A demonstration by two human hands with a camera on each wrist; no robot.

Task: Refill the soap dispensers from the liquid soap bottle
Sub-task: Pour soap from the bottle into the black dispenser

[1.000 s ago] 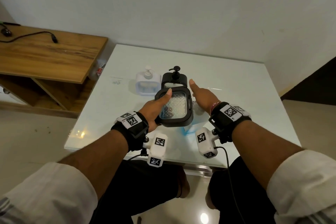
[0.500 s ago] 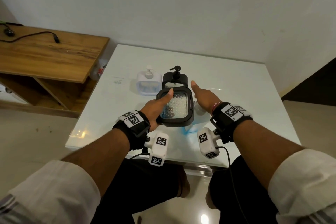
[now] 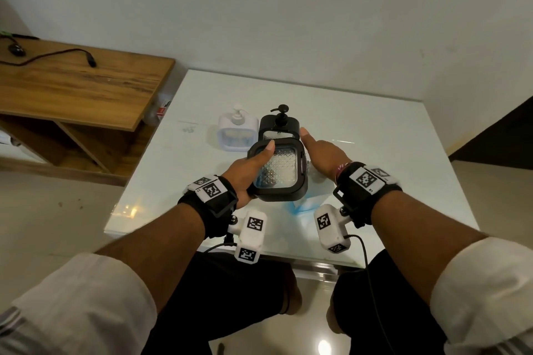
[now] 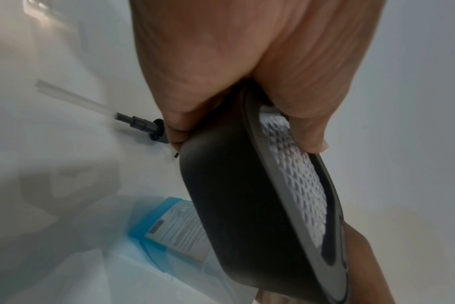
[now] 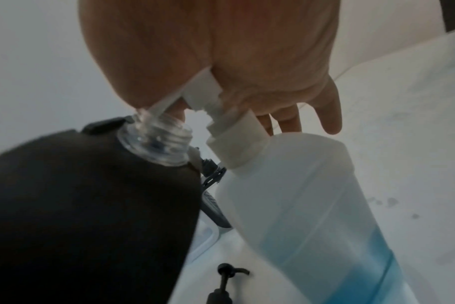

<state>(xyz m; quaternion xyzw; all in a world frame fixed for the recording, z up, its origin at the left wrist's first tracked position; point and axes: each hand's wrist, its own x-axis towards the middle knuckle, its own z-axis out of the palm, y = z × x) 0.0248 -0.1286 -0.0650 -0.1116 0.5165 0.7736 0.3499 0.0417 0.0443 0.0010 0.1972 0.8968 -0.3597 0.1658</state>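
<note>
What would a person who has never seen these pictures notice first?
First, the black square dispenser with a textured clear panel, tilted above the glossy white table in the left hand. Beside it, the right hand presses the white pump of a translucent bottle of blue liquid soap, its spout at the dispenser's open clear neck. Behind stand a white dispenser and another black one.

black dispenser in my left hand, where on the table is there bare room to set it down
Bare glass: the table's right half beyond the right hand, and the left strip beside the white pump dispenser. Crowded: centre, around the second black pump dispenser, blue soap bottle and held black textured dispenser.
</note>
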